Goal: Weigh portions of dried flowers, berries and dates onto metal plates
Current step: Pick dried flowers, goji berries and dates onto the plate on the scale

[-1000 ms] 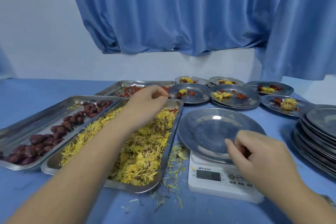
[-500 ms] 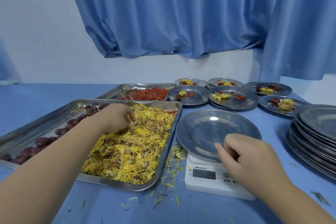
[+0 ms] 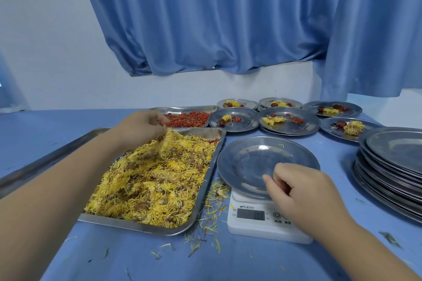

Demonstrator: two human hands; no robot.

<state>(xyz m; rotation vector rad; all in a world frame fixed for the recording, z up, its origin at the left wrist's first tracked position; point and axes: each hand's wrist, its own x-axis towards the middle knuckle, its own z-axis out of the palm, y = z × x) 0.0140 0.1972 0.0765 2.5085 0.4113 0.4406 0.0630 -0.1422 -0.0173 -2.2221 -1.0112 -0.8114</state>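
The left hand [image 3: 141, 129], half a second ago sunk in the tray [image 3: 137, 225] of dried flowers [image 3: 148, 184], has risen with a clump [image 3: 164, 143] pinched in its fingers. The right hand [image 3: 303, 191] still grips the near rim of the empty plate [image 3: 249, 157] on the scale [image 3: 262, 228]. The flower portion seems ready to cross over.
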